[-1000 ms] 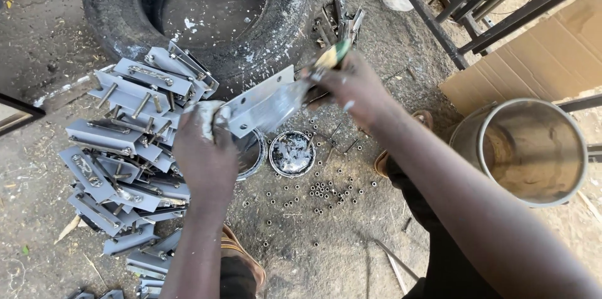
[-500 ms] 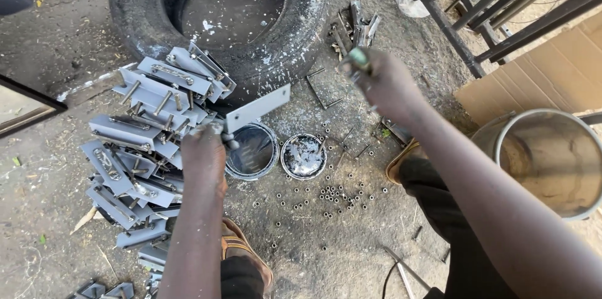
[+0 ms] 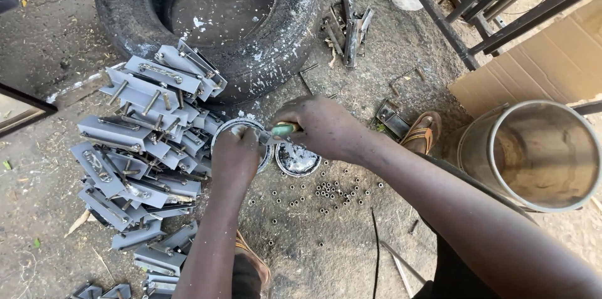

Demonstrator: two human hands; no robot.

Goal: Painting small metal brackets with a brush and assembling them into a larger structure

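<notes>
While both hands meet over the dirt ground (image 3: 326,255), I see the right hand (image 3: 320,126) closed around a green-handled tool (image 3: 283,129), probably a brush; its working end is hidden. My left hand (image 3: 235,152) is curled shut over the rim of a round paint tin (image 3: 221,135), and I cannot tell whether it grips anything. A second, smaller tin (image 3: 298,160) with silvery paint sits just right of it, under the right hand. Left of the hands lies a heap of grey painted metal brackets (image 3: 141,142) with bolts sticking out. Far of them is an old tyre (image 3: 213,17) splashed with paint. Small metal nuts (image 3: 326,191) are scattered near the tins. Far right stand a steel drum (image 3: 536,152), a sandal (image 3: 423,131) and cardboard (image 3: 533,64).
</notes>
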